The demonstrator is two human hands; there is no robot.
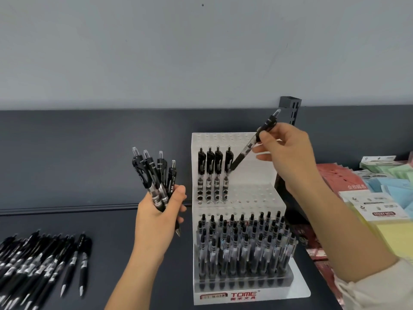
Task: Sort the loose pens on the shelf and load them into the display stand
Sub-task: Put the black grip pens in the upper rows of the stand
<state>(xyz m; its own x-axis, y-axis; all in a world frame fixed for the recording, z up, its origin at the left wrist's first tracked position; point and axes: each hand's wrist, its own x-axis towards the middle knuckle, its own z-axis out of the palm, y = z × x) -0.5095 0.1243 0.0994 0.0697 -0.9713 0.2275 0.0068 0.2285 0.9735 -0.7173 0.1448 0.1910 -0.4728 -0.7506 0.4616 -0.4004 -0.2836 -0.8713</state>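
Note:
A white tiered display stand (266, 189) marked TOME stands on the dark shelf. Its lower tier is packed with several clear-barrelled pens (243, 247); the middle tier holds several black pens (214, 168) at its left end. My right hand (288, 155) pinches one black pen (252, 144), tilted, tip down over the middle tier beside that row. To the stand's left, my left hand (161, 211) grips a bunch of black pens (154, 173), upright, clickers up. Loose black pens (38, 262) lie in a pile at the lower left.
Packs of coloured sticky notes (384, 198) and red packets (339, 177) lie right of the stand. A dark slotted shelf post (290, 108) rises behind the stand against the grey wall. The shelf's back lip (67, 209) runs along the left.

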